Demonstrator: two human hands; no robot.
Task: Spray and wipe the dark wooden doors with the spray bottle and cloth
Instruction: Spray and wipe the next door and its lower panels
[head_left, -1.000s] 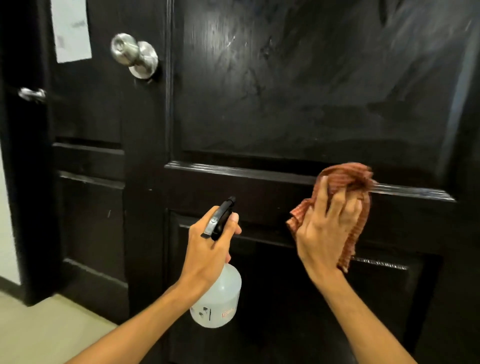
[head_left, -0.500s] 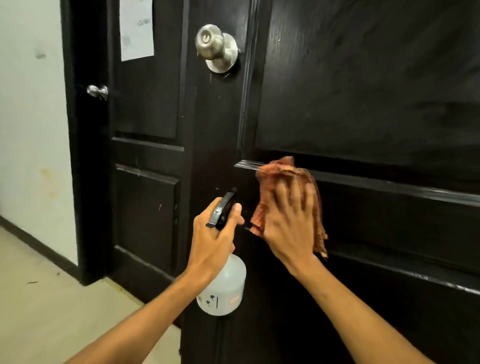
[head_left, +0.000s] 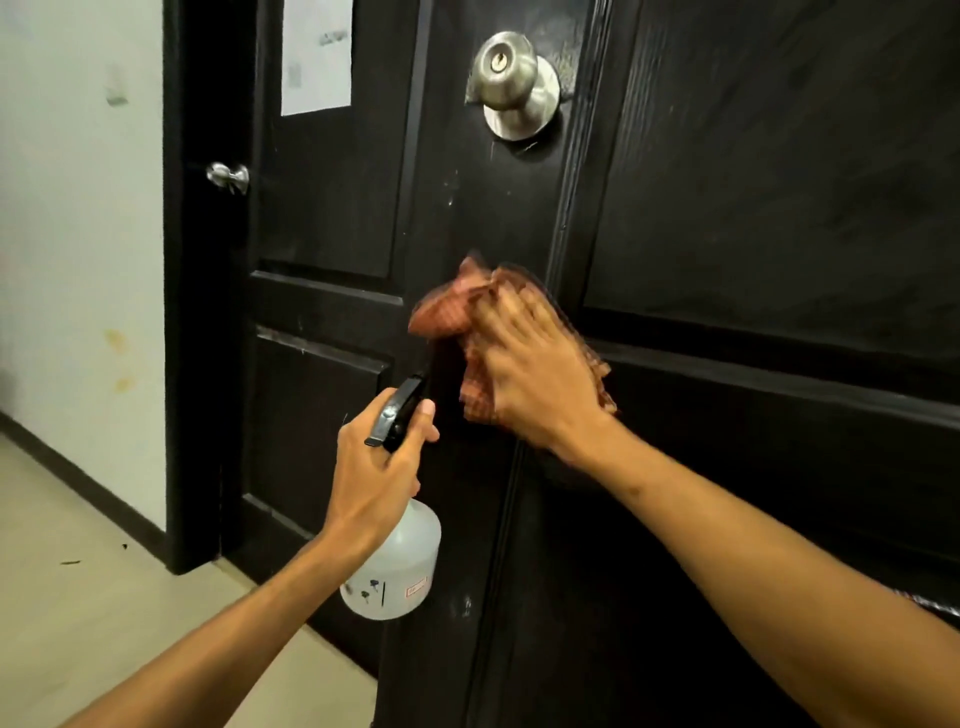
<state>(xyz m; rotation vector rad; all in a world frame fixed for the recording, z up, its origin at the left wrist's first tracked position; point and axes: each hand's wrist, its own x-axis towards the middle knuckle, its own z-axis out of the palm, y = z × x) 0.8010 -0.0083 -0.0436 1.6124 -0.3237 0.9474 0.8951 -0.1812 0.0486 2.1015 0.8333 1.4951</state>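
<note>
**Wiping the knob-side edge of the near door, bottle held ready**

From the left: the far door (head_left: 332, 208) carries a paper sheet (head_left: 316, 52), which overspray could wet if the nozzle turns that way. The left hand (head_left: 374, 467) is clenched round the black trigger head of the spray bottle (head_left: 397, 566). Its rounded, translucent plastic body hangs just off the near door's left edge, and an accidental squeeze would likely wet the other hand. The cloth (head_left: 441, 314), a bunched, loose-woven reddish check, lies against the near door (head_left: 753, 208) at its left edge, below the brushed-metal knob (head_left: 511, 83). The right hand (head_left: 540, 384) presses it with fingers stretched flat, blurred. Loose folds may skip the moulding grooves, and the grained dark finish probably streaks easily.
</note>
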